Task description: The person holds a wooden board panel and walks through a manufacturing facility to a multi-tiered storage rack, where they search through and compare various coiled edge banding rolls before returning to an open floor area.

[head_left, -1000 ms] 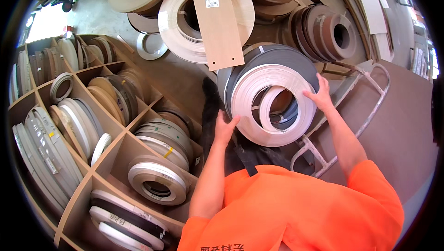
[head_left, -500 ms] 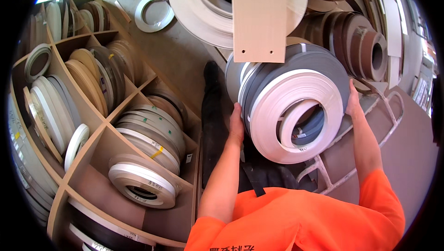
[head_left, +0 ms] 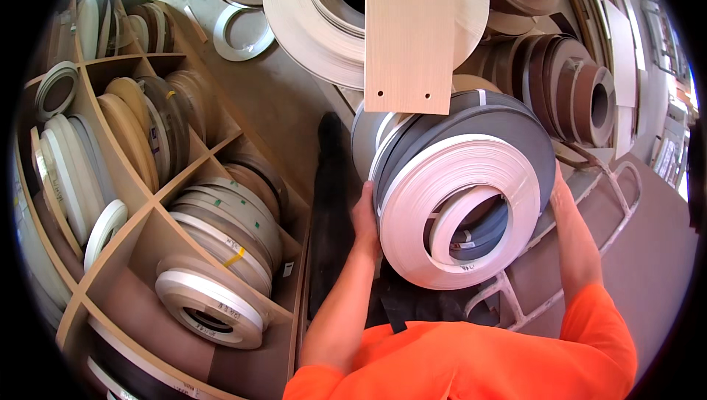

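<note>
Before me stands a stack of edge-banding rolls. In front is a white roll [head_left: 405, 234], tilted, with a smaller white ring [head_left: 444, 241] inside its opening. Behind it rests a larger dark grey roll [head_left: 543, 142]. My left hand [head_left: 365, 216] presses against the left rim of the rolls, its thumb pointing up. At the right rim, my right hand [head_left: 561, 192] is against the grey roll, its fingers mostly hidden behind. The rolls are held between the two hands. More grey banding shows through the white roll's opening.
A wooden compartment rack [head_left: 151, 208] full of banding rolls is on the left. A drilled board [head_left: 409, 39] juts over the stack, before a big beige roll [head_left: 309, 39]. Brown rolls [head_left: 582, 98] lie at the right, above a pale metal frame [head_left: 508, 300].
The view has shifted slightly, so the rack and board sit a little lower or further left. The white and grey rolls have come slightly closer to me, with both hands still on them.
</note>
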{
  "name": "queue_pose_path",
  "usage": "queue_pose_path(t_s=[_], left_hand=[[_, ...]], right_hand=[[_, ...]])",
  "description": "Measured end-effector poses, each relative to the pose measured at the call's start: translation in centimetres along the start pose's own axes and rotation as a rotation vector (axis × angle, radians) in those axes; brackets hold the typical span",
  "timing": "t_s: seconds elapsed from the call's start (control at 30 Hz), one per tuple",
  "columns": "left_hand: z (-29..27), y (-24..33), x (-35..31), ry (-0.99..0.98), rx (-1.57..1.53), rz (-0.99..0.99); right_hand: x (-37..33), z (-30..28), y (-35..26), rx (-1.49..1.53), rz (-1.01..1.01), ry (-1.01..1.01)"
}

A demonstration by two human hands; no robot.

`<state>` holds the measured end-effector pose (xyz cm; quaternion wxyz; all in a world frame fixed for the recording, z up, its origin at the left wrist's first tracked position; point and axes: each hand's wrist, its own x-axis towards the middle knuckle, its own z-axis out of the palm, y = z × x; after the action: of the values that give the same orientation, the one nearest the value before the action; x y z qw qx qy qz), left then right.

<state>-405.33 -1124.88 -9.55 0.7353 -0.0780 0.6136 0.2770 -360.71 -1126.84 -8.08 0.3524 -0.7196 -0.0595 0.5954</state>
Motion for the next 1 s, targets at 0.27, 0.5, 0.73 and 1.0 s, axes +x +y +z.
queue_pose_path(t_s=[0.27, 0.5, 0.73, 1.0], left_hand=[[-0.9, 1.7, -3.4, 0.164, 0.312, 0.057], [-4.0, 2.6, -8.8, 0.187, 0.230, 0.104], [-7.2, 4.9, -13.4, 0.119, 0.030, 0.043], [-14.2, 3.3, -18.2, 0.124, -0.182, 0.168]], right_hand=[[-4.4, -1.2, 0.3, 0.258, 0.231, -0.051], [-10.7, 4.7, -0.9, 0.347, 0.243, -0.209], [-10.3, 1.6, 5.0, 0.304, 0.366, -0.060], [-17.8, 14.6, -1.7, 0.185, 0.256, -0.188]])
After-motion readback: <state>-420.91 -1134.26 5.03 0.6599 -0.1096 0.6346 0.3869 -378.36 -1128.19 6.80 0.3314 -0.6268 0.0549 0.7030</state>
